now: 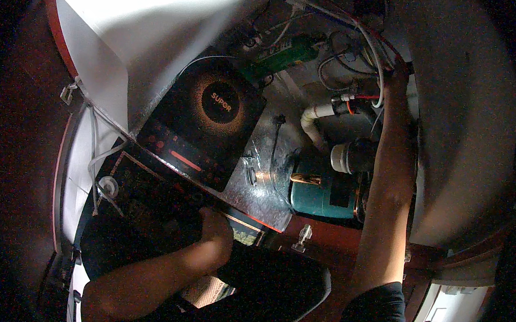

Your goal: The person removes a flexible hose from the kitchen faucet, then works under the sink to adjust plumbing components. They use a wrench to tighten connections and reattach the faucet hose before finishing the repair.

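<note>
My right arm reaches deep into a dim under-sink cabinet. At its end, my right hand (400, 76) is by the right wall, close to the white hose (379, 67) and a bundle of thin cables. Shadow hides its fingers, so a grip cannot be made out. Low in front of me, my left hand (216, 226) is bent at the wrist near the cabinet's front edge, its fingers lost in the dark. Beyond it, a black Supor induction cooktop (219, 101) lies tilted inside the cabinet. A dark green bottle (288, 54) lies behind the cooktop.
A teal appliance with a gold-coloured handle (323, 194) sits beside my right forearm. White drain piping (313, 120) and a drain fitting (342, 158) are above it. A black power cord (274, 157) crosses the cabinet floor. Metal hinges (303, 240) project at the front edge.
</note>
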`<state>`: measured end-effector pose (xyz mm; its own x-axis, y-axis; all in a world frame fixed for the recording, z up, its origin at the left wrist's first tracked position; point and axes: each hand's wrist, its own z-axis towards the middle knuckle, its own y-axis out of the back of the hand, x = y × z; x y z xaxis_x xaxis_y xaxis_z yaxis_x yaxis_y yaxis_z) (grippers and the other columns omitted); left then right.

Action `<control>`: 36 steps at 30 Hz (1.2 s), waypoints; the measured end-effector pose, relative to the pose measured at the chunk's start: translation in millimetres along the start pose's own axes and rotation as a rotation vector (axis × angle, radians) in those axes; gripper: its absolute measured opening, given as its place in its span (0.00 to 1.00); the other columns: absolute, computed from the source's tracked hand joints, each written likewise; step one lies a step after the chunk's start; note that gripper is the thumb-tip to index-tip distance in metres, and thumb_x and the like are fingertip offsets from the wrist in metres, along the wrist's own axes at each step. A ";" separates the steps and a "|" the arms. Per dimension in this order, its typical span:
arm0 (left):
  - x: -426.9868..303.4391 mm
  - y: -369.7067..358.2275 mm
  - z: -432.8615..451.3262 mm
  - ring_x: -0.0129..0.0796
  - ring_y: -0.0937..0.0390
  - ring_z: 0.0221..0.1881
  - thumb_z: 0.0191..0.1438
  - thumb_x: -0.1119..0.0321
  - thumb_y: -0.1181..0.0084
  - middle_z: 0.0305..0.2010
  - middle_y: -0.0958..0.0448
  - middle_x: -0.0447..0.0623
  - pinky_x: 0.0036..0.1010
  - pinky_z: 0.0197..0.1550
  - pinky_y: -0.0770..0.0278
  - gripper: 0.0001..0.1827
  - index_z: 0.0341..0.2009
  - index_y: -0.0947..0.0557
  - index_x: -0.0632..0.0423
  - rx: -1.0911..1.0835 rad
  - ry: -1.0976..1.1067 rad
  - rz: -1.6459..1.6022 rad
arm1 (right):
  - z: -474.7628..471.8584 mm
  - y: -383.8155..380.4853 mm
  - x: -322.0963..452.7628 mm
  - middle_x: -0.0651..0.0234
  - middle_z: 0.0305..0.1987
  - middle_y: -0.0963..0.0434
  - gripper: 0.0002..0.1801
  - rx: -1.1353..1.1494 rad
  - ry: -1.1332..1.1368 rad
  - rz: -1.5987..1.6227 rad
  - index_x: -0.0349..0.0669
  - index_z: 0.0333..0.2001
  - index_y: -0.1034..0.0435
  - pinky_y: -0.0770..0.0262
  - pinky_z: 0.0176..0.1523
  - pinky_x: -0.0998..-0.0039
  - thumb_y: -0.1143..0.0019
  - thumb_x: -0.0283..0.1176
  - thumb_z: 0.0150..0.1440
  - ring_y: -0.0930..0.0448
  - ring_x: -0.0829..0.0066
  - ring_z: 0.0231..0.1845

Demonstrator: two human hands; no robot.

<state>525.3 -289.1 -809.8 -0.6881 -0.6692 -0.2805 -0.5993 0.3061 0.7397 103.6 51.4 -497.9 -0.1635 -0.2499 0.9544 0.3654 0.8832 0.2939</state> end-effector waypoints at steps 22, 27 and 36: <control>-16.9 -17.3 10.5 0.55 0.27 0.67 0.63 0.63 0.43 0.66 0.23 0.57 0.59 0.67 0.39 0.25 0.65 0.20 0.51 -0.028 0.059 -0.018 | 22.0 72.1 -40.9 0.56 0.69 0.31 0.29 -0.071 -0.188 -0.118 0.45 0.71 0.39 0.25 0.66 0.52 0.48 0.41 0.71 0.32 0.55 0.72; -11.8 -29.2 13.5 0.64 0.31 0.69 0.69 0.65 0.54 0.69 0.27 0.63 0.69 0.69 0.41 0.25 0.69 0.26 0.55 -0.065 -0.054 -0.147 | -6.1 63.3 -30.1 0.56 0.70 0.32 0.27 -0.032 -0.179 -0.246 0.48 0.73 0.41 0.32 0.72 0.51 0.56 0.41 0.75 0.32 0.53 0.71; -15.7 -7.4 -18.1 0.53 0.29 0.69 0.63 0.58 0.41 0.71 0.26 0.56 0.63 0.68 0.41 0.28 0.67 0.21 0.51 -0.074 -0.026 0.023 | -20.2 59.3 -28.0 0.51 0.68 0.30 0.26 0.031 -0.038 -0.418 0.41 0.70 0.38 0.33 0.72 0.52 0.55 0.37 0.72 0.29 0.51 0.68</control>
<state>548.0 -293.1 -799.8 -0.7125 -0.6441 -0.2783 -0.5521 0.2699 0.7889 148.4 102.7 -506.1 -0.3261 -0.5749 0.7504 0.2323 0.7207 0.6531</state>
